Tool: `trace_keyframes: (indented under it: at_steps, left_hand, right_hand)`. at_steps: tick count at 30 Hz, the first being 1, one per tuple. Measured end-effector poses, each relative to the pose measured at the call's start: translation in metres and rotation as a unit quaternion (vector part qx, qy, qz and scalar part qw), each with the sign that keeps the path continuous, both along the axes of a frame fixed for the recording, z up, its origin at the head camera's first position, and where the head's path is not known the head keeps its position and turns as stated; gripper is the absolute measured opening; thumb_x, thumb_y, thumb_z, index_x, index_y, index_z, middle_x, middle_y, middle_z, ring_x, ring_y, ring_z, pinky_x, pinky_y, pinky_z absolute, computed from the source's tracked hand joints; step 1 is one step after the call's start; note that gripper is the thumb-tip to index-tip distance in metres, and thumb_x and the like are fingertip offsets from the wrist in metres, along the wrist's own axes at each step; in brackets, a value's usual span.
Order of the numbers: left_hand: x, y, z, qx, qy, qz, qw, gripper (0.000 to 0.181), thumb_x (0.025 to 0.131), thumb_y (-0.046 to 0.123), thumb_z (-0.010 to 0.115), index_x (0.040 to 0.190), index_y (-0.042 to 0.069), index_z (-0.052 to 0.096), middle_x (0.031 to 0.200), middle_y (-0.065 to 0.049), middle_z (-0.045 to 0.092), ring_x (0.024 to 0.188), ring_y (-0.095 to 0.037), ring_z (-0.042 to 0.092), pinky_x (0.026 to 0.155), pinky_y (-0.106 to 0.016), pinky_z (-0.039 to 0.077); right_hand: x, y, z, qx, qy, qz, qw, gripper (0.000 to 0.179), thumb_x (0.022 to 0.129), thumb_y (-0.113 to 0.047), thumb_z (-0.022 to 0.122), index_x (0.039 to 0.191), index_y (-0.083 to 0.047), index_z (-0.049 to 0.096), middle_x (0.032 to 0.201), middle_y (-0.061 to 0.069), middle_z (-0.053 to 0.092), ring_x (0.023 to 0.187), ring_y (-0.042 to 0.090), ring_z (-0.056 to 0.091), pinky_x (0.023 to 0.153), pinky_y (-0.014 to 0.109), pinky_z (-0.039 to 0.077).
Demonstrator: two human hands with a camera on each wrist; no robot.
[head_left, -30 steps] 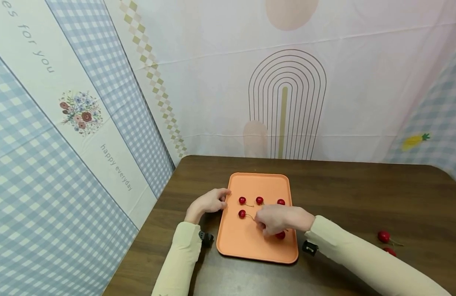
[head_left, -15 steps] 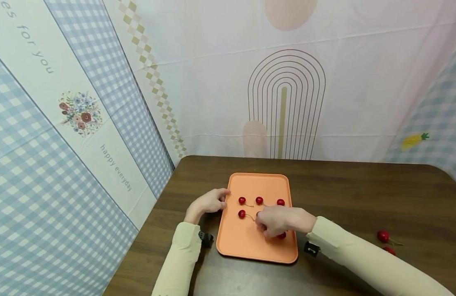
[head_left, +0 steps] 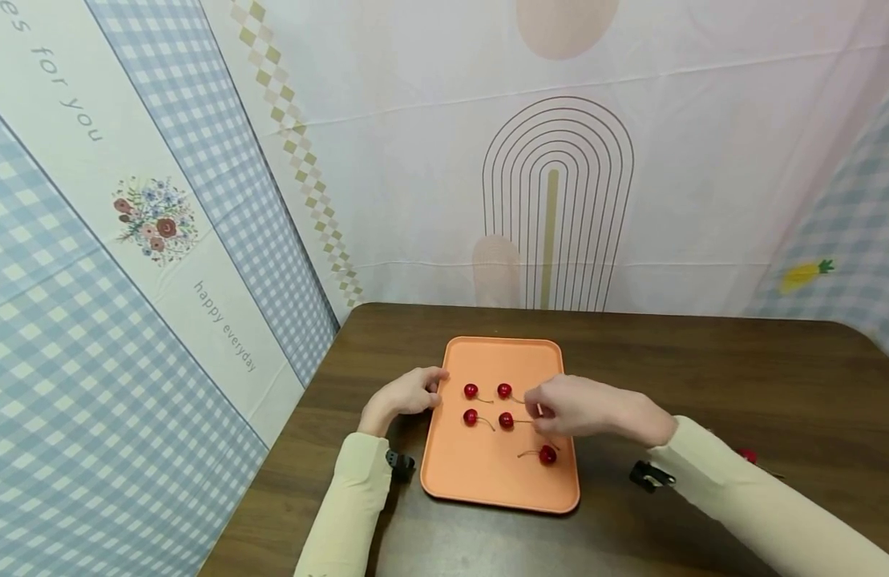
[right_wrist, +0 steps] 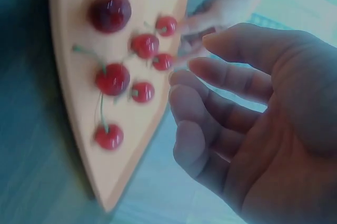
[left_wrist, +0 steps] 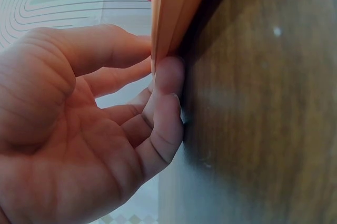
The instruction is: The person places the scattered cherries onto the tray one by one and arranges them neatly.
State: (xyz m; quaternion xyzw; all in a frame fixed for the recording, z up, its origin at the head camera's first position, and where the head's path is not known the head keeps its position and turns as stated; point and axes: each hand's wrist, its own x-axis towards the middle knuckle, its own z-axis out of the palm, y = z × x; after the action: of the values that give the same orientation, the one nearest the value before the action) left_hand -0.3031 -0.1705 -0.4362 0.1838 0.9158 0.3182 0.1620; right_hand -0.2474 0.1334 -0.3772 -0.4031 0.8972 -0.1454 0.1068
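Right hand (head_left: 584, 407), fingers loose and empty, is seemingly arranging cherries (head_left: 506, 421), probably needing another; left hand (head_left: 404, 393) is pinching the tray (head_left: 480, 479).

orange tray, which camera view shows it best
The head view, because the orange tray shows almost whole from above. The left wrist view shows only an edge strip; the right wrist view, its inside, cropped at the top.

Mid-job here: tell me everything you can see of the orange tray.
The orange tray is a smooth rectangle, apparently plastic, with rounded corners and a low raised rim. It lies flat on the dark wood-look table, short sides near and far. The left hand holds its left rim; the right hand hides part of its right rim. Several stemmed red cherries rest on it.
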Motion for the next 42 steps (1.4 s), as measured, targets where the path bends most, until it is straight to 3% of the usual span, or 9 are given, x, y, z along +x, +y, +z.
trace_keyframes:
  at_steps: [5,10,14,24,32,42]
  left_hand:
    - [0.000,0.000,0.000,-0.002,0.003,-0.001,1.0000,0.051,0.091,0.001,0.056,0.141,0.001,0.049,0.083,-0.005,0.052,0.066,-0.014,0.046,0.061,-0.025,0.037]
    - [0.000,0.001,0.002,-0.007,0.003,0.000,1.0000,0.050,0.091,0.002,0.056,0.141,0.003,0.050,0.084,-0.005,0.053,0.067,-0.015,0.046,0.061,-0.025,0.038]
    - [0.000,0.001,0.003,-0.008,0.002,-0.002,1.0000,0.050,0.091,0.003,0.056,0.141,0.003,0.050,0.086,-0.006,0.053,0.067,-0.015,0.046,0.062,-0.025,0.038]
    - [0.001,-0.001,0.003,-0.007,-0.004,0.000,1.0000,0.051,0.091,0.003,0.056,0.142,0.004,0.049,0.086,-0.006,0.052,0.066,-0.015,0.045,0.061,-0.025,0.037]
    - [0.001,0.001,0.005,-0.007,-0.007,0.004,0.9999,0.050,0.092,0.002,0.055,0.142,0.003,0.049,0.084,-0.006,0.052,0.064,-0.015,0.044,0.060,-0.026,0.037]
    - [0.000,0.000,0.004,-0.013,-0.006,0.004,0.9999,0.050,0.092,0.003,0.055,0.142,0.005,0.049,0.084,-0.006,0.052,0.065,-0.016,0.045,0.060,-0.026,0.037]
  right_hand:
    - [0.002,0.029,0.006,-0.015,0.024,-0.021,0.9994,0.014,0.090,-0.014,0.065,0.080,-0.023,0.059,0.066,-0.011,0.049,0.057,0.000,0.042,0.053,0.019,0.037]
    - [0.007,0.062,0.010,-0.028,0.020,-0.051,0.9981,0.005,0.090,-0.016,0.067,0.091,-0.020,0.064,0.069,-0.013,0.052,0.060,-0.002,0.044,0.055,0.020,0.039]
    - [0.012,0.088,0.014,-0.035,0.017,-0.075,0.9964,0.010,0.091,-0.019,0.068,0.101,-0.018,0.066,0.079,-0.013,0.060,0.065,-0.003,0.049,0.057,0.021,0.044]
    - [0.027,0.136,0.017,-0.040,0.057,-0.120,0.9903,0.016,0.092,-0.022,0.067,0.106,-0.017,0.065,0.081,-0.013,0.061,0.067,-0.006,0.049,0.058,0.021,0.044]
    - [0.037,0.178,0.002,-0.031,0.052,-0.177,0.9823,0.015,0.092,-0.023,0.068,0.105,-0.016,0.064,0.082,-0.012,0.062,0.067,-0.008,0.048,0.057,0.023,0.043]
    - [0.044,0.223,-0.024,0.028,0.034,-0.238,0.9702,0.017,0.090,-0.021,0.069,0.103,-0.012,0.064,0.089,-0.007,0.064,0.067,-0.006,0.047,0.056,0.025,0.041]
